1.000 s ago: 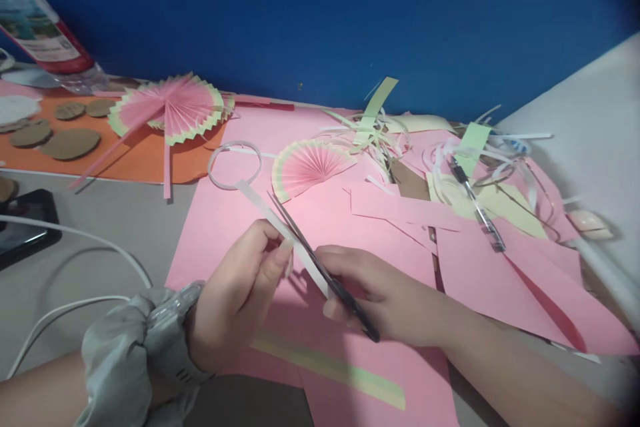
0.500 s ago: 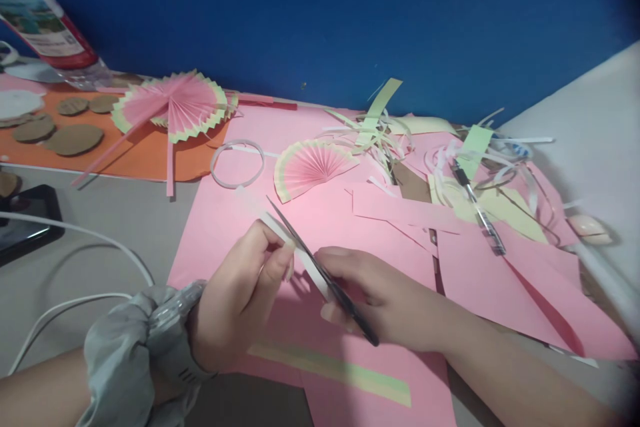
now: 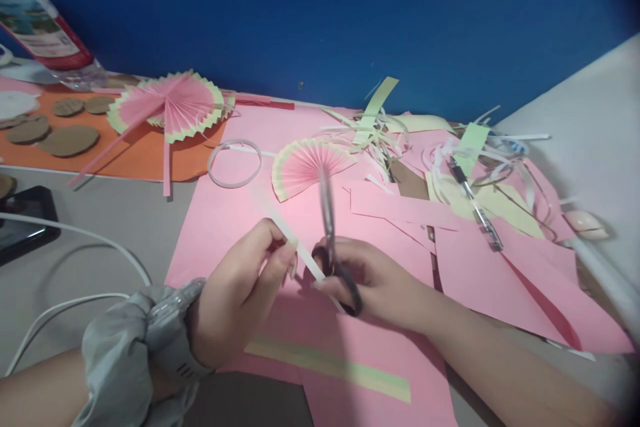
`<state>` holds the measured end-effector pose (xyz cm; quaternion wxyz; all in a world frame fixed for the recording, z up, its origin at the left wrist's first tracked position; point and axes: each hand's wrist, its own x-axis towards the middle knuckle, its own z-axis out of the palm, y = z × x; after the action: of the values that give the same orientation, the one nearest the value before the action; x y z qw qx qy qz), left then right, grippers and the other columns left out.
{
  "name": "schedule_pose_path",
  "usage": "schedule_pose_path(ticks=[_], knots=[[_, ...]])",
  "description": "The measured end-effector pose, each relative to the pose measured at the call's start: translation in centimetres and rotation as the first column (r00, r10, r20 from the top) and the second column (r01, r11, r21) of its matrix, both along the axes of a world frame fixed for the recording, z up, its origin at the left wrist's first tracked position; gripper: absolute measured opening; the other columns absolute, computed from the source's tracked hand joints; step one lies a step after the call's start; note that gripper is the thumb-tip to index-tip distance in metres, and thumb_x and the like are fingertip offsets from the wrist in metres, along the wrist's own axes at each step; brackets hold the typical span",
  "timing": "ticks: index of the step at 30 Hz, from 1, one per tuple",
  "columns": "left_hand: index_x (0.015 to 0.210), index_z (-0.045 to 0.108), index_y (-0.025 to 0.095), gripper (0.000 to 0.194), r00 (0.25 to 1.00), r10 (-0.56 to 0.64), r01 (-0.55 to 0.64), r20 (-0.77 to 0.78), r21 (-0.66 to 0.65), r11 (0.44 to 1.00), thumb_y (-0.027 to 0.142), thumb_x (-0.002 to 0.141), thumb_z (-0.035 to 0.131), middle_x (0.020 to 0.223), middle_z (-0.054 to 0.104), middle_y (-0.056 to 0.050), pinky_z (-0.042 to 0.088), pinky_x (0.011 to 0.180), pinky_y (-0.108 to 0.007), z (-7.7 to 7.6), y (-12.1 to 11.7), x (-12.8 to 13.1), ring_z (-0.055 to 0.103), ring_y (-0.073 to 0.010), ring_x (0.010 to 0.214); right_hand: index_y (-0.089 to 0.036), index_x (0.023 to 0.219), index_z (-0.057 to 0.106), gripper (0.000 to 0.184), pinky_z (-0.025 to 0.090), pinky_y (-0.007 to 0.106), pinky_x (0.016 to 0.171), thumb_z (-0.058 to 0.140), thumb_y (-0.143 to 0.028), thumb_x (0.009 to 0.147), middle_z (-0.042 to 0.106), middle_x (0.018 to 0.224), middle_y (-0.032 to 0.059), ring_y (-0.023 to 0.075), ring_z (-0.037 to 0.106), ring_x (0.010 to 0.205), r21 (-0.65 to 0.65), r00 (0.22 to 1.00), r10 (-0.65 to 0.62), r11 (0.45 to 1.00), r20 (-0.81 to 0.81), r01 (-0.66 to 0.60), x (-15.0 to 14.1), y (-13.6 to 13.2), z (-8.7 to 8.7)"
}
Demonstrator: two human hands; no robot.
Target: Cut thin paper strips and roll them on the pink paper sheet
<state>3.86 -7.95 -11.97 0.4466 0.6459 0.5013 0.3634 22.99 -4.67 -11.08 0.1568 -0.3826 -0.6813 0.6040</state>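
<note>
My left hand (image 3: 240,293) pinches a narrow white paper strip (image 3: 300,253) between thumb and fingers, above a big pink paper sheet (image 3: 225,213). My right hand (image 3: 380,280) grips small black-handled scissors (image 3: 333,247), blades blurred and pointing up and away, just right of the strip. A cut-off white paper ring (image 3: 234,163) lies on the pink sheet beyond my left hand. A folded pink fan with a yellow rim (image 3: 307,163) lies past the scissors' tips.
A bigger pleated fan (image 3: 167,107) rests on orange paper (image 3: 140,153) with brown card discs (image 3: 67,140). Paper scraps and a pen (image 3: 475,203) lie at the right. A phone (image 3: 23,223), white cable (image 3: 75,240) and bottle (image 3: 40,27) are on the left.
The scissors swung from lying along the strip to pointing up and away. The looped end of the strip has come off and lies on the pink sheet.
</note>
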Motion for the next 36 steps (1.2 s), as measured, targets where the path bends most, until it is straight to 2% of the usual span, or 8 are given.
schedule_pose_path(ticks=[3,5,10,14,23,28,33,36], knots=[[0.082,0.045,0.023,0.018,1.000,0.007,-0.007,-0.010,-0.005,1.000,0.025,0.096,0.035,0.074,0.051,0.005,0.038,0.067,-0.024,-0.14,0.04,0.10,0.048,-0.0097,0.068,-0.016,0.080,0.056,0.018,0.038,0.024,0.064,0.061,-0.033,0.083,0.051,0.074,-0.0013,0.0111,0.048,0.067,-0.125,0.988,-0.098,0.989,-0.118,0.083,0.12,0.14,-0.46],[0.082,0.045,0.023,0.018,1.000,0.018,-0.019,-0.024,-0.031,0.999,0.027,0.096,0.035,0.074,0.051,0.005,0.038,0.067,-0.025,-0.34,0.12,0.13,0.048,-0.0097,0.068,-0.016,0.082,0.057,0.018,0.040,0.025,0.067,0.064,-0.033,0.081,0.053,0.078,0.0000,0.0120,0.050,0.070,-0.141,0.980,-0.127,0.984,-0.151,0.105,0.19,0.21,-0.59],[0.085,0.046,0.023,0.017,0.999,0.020,-0.023,-0.045,-0.055,0.998,0.030,0.096,0.036,0.075,0.051,0.005,0.039,0.068,-0.025,-0.66,0.33,0.12,0.049,-0.0095,0.070,-0.016,0.078,0.058,0.013,0.038,0.024,0.064,0.065,-0.026,0.079,0.050,0.079,-0.0001,0.0117,0.048,0.070,-0.042,0.983,-0.111,0.994,-0.149,0.106,0.23,0.23,-0.55],[0.087,0.048,0.023,0.016,0.999,-0.041,0.038,-0.031,-0.068,0.997,0.030,0.096,0.036,0.076,0.052,0.005,0.039,0.068,-0.024,-0.42,0.42,0.11,0.050,-0.0087,0.071,-0.017,0.073,0.054,0.013,0.038,0.023,0.063,0.063,-0.022,0.080,0.048,0.075,-0.0017,0.0107,0.047,0.067,-0.010,0.981,-0.133,0.991,-0.144,0.132,0.22,0.11,-0.54],[0.075,0.048,0.021,0.027,0.990,-0.131,0.124,-0.060,-0.113,0.986,0.030,0.097,0.034,0.070,0.053,0.005,0.038,0.064,-0.023,-0.01,0.65,0.12,0.049,-0.0085,0.066,-0.019,0.073,0.052,0.016,0.036,0.024,0.062,0.063,-0.027,0.081,0.046,0.073,-0.0025,0.0112,0.045,0.068,0.127,0.991,-0.114,0.984,-0.068,0.122,0.38,0.05,-0.81],[0.077,0.044,0.021,0.025,0.987,-0.155,0.151,-0.028,-0.112,0.982,0.026,0.097,0.030,0.073,0.050,0.005,0.037,0.068,-0.024,-0.10,0.52,0.05,0.047,-0.0097,0.070,-0.018,0.074,0.053,0.015,0.037,0.023,0.061,0.062,-0.026,0.082,0.047,0.071,-0.0033,0.0100,0.046,0.065,0.010,0.983,-0.140,0.990,-0.121,0.143,0.20,-0.04,-0.70],[0.078,0.041,0.022,0.024,0.959,-0.268,0.258,-0.086,-0.118,0.959,0.027,0.098,0.027,0.073,0.044,0.004,0.035,0.067,-0.027,-0.28,0.11,0.06,0.042,-0.0113,0.068,-0.017,0.079,0.057,0.009,0.040,0.021,0.061,0.064,-0.023,0.081,0.052,0.073,-0.0036,0.0087,0.050,0.065,-0.069,0.957,-0.223,0.974,-0.185,0.214,-0.07,-0.05,-0.82],[0.078,0.040,0.022,0.025,0.951,-0.290,0.277,-0.111,-0.120,0.953,0.028,0.098,0.027,0.074,0.044,0.003,0.034,0.068,-0.028,-0.45,0.05,0.20,0.042,-0.0122,0.070,-0.017,0.082,0.058,0.009,0.039,0.019,0.057,0.066,-0.021,0.080,0.051,0.073,-0.0044,0.0070,0.048,0.061,-0.114,0.947,-0.243,0.968,-0.208,0.224,-0.05,0.02,-1.00]])
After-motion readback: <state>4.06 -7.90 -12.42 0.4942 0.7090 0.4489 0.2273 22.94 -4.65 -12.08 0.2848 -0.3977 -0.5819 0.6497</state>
